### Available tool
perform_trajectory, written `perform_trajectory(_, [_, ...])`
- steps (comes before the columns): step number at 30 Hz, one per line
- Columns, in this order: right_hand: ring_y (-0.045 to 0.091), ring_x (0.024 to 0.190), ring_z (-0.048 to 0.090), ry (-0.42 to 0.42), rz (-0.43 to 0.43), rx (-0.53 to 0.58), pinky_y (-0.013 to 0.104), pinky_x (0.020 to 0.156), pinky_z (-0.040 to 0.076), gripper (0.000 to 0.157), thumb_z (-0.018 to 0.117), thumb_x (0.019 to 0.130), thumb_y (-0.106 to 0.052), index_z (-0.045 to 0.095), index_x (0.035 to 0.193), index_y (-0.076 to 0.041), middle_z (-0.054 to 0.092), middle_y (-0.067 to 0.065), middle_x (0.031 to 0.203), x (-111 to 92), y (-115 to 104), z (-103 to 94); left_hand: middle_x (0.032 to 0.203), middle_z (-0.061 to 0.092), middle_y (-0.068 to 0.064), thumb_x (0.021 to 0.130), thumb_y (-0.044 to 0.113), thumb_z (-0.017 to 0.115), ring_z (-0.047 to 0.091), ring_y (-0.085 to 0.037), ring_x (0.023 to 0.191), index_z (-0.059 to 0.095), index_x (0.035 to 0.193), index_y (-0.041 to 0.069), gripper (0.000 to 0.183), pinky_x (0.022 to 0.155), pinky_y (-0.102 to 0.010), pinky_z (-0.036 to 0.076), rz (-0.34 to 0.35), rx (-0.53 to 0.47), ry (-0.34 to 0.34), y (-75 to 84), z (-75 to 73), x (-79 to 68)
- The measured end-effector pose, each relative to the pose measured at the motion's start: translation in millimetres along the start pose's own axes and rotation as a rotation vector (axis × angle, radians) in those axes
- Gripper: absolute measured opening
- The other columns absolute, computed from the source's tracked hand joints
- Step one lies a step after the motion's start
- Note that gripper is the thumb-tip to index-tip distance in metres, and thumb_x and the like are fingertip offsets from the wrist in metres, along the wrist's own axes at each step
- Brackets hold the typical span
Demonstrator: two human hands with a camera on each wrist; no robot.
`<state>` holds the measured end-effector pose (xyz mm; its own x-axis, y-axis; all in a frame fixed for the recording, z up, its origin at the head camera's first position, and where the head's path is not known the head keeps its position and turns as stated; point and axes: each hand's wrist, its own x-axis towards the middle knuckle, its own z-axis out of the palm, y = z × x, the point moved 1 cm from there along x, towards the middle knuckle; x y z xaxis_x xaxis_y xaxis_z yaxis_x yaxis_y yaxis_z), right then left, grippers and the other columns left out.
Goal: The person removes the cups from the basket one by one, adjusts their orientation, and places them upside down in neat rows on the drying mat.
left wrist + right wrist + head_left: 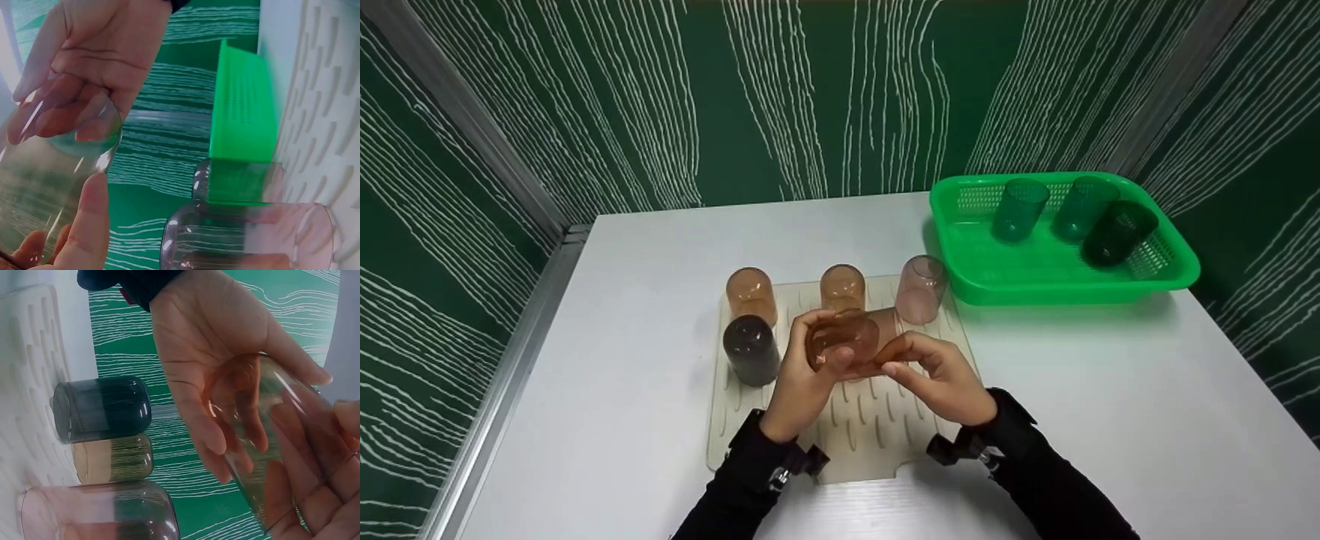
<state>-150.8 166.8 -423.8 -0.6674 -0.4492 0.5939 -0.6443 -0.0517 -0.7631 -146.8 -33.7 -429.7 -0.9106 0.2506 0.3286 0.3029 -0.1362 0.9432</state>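
Observation:
Both hands hold a clear amber drinking glass point(840, 341), tilted on its side over the mat. My left hand point(802, 379) grips its rounded closed end. My right hand point(949, 379) pinches the other end near the rim, thumb below and curled fingers above. In the right wrist view, fingers show through the glass wall point(247, 416). Upside down on the beige ridged mat point(851, 431) stand two amber glasses point(751, 294) at the back, a dark grey glass point(751, 352) at the left and a pinkish glass point(921, 289) at the back right. Another pinkish glass point(253, 236) is partly hidden behind the held one.
A green plastic basket point(982, 292) stands at the back right, beside the mat's corner. It contains two teal glasses point(1021, 210) and a darker green glass point(1119, 232). Green patterned panels point(810, 97) enclose the white table point(607, 337) at the back and sides.

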Motion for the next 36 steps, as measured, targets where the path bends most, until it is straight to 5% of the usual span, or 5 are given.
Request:
perform_trajectory(10, [0.012,0.088,0.067,-0.054,-0.023,-0.122,0.023,0.083,0.053,0.014,0.066,0.086,0.008,0.069,0.098,0.0,0.071,0.013,0.09,1,1,-11.6,0.141,0.042,-0.019,0.098,0.031,0.059,0.053,-0.034,0.124,0.028,0.138,0.002,0.059,0.095,-0.034,0.054,0.087,0.081,-0.032,4.8,1.5,-2.2])
perform_trajectory(22, [0.018,0.084,0.067,-0.083,-0.117,-0.449,0.017,0.085,0.048,0.02,0.079,0.078,-0.001,0.071,0.095,-0.007,0.072,0.003,0.089,2,0,-33.8,0.136,0.043,-0.022,0.096,0.018,0.063,0.056,-0.039,0.118,0.028,0.137,-0.003,0.058,0.088,-0.035,0.057,0.08,0.147,-0.012,5.9,0.1,-2.5])
perform_trajectory(28, [0.016,0.086,0.067,-0.039,-0.081,-0.612,0.021,0.084,0.048,0.017,0.079,0.079,-0.005,0.071,0.093,-0.008,0.073,0.0,0.089,1,-4,-52.4,0.136,0.042,-0.019,0.095,0.016,0.064,0.058,-0.033,0.116,0.03,0.136,0.002,0.055,0.084,-0.035,0.058,0.07,0.169,-0.023,9.4,3.5,-0.4])
perform_trajectory(32, [0.018,0.086,0.068,0.028,-0.006,-0.775,0.034,0.081,0.051,0.011,0.077,0.083,-0.009,0.072,0.093,-0.01,0.073,0.0,0.088,-1,-2,-69.8,0.136,0.041,-0.015,0.095,0.022,0.066,0.057,-0.027,0.115,0.033,0.135,0.005,0.054,0.085,-0.031,0.057,0.073,0.299,-0.042,14.3,9.0,3.9])
perform_trajectory(36, [0.023,0.09,0.069,0.046,0.176,-0.858,0.042,0.083,0.052,0.011,0.073,0.088,-0.017,0.073,0.097,-0.009,0.074,0.005,0.091,-5,5,-88.7,0.13,0.044,-0.013,0.093,0.031,0.067,0.054,-0.021,0.113,0.039,0.132,0.003,0.055,0.089,-0.03,0.053,0.119,0.578,-0.087,19.0,17.6,9.9])
